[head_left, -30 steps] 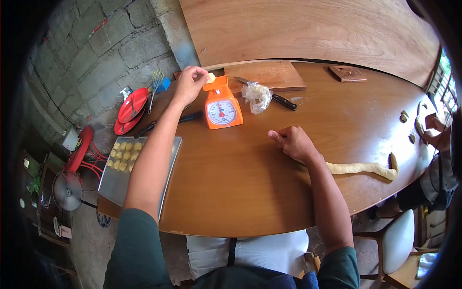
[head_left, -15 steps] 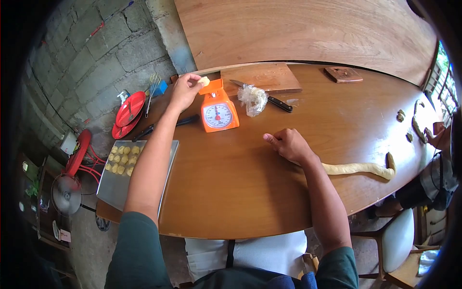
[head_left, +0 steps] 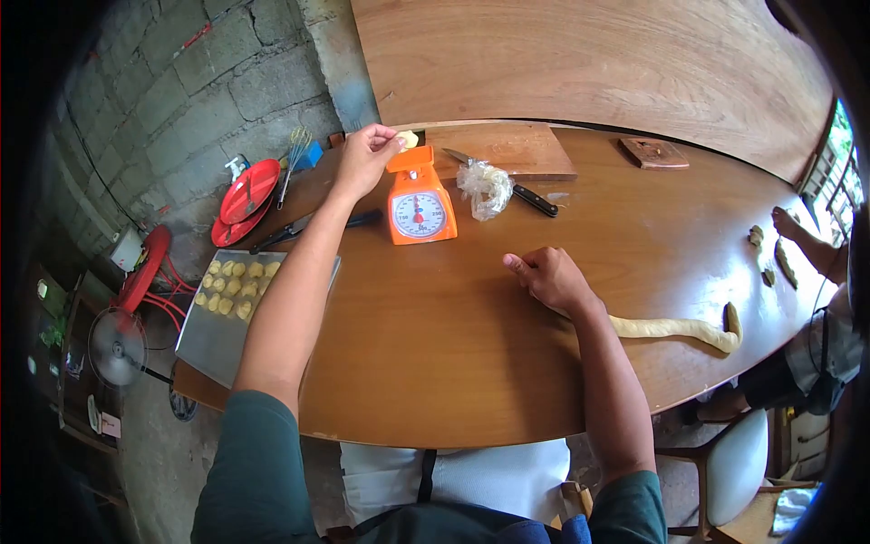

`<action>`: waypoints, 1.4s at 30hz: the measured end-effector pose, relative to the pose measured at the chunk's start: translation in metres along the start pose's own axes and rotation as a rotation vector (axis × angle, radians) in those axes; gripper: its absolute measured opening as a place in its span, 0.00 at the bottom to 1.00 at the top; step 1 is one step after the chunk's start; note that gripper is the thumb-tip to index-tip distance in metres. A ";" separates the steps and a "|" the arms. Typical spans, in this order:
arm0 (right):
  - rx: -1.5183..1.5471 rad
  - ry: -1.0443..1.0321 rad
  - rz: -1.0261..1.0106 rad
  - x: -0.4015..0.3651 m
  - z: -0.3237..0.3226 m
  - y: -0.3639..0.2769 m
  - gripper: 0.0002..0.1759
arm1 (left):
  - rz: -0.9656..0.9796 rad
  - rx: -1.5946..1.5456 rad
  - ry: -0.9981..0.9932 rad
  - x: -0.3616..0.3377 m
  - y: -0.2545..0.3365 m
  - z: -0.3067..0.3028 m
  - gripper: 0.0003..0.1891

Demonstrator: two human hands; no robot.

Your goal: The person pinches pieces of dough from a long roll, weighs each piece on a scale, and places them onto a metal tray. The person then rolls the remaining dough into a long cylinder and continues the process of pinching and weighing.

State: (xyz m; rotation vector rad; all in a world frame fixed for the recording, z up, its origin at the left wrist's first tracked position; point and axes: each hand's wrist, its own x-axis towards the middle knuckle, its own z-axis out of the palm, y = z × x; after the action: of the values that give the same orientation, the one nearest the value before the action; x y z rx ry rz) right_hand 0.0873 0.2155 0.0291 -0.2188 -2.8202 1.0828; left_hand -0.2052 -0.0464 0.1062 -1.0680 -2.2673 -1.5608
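Observation:
Above the tray of an orange kitchen scale (head_left: 421, 204), my left hand (head_left: 367, 163) pinches a small pale dough piece (head_left: 409, 139) between thumb and fingertips. My right hand (head_left: 555, 278) is curled on the table, thumb pointing left. A long dough rope (head_left: 666, 327) runs from under it to the right, bending up at its far end; my hand and forearm cover its near end. Beside my left forearm lies a metal baking tray (head_left: 204, 349) with several dough pieces (head_left: 234, 287) in rows, partly hidden by that arm.
A crumpled plastic bag (head_left: 487, 190) and a black-handled knife (head_left: 536, 200) lie by a wooden board (head_left: 507, 150). Another dark-handled tool (head_left: 281, 234), red plates (head_left: 249, 192) and a whisk (head_left: 294, 159) are at left. At the right edge, another person's hand (head_left: 797, 227) is near dough strips (head_left: 786, 263).
My view has shifted slightly. My left hand keeps the dough piece over the scale, and my right hand stays put. The other person's hand has moved farther up the table, and their dough strips lie differently.

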 end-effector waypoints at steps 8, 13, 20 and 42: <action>-0.009 -0.014 0.011 0.000 -0.001 -0.002 0.40 | 0.085 0.209 -0.009 -0.012 0.009 0.007 0.14; -0.002 -0.008 0.008 0.001 0.000 0.000 0.40 | 0.155 0.296 0.027 -0.008 -0.004 0.003 0.15; -0.002 -0.014 0.015 0.000 -0.001 -0.002 0.40 | 0.096 0.224 0.072 -0.003 -0.005 -0.003 0.15; 0.024 0.003 0.008 0.001 0.005 -0.003 0.40 | 0.068 0.486 -0.031 0.000 0.002 0.009 0.19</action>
State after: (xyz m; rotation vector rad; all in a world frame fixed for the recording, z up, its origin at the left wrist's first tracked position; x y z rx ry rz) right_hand 0.0850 0.2101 0.0277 -0.2298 -2.8043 1.1162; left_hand -0.2018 -0.0387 0.1037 -1.0164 -2.4179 -0.8962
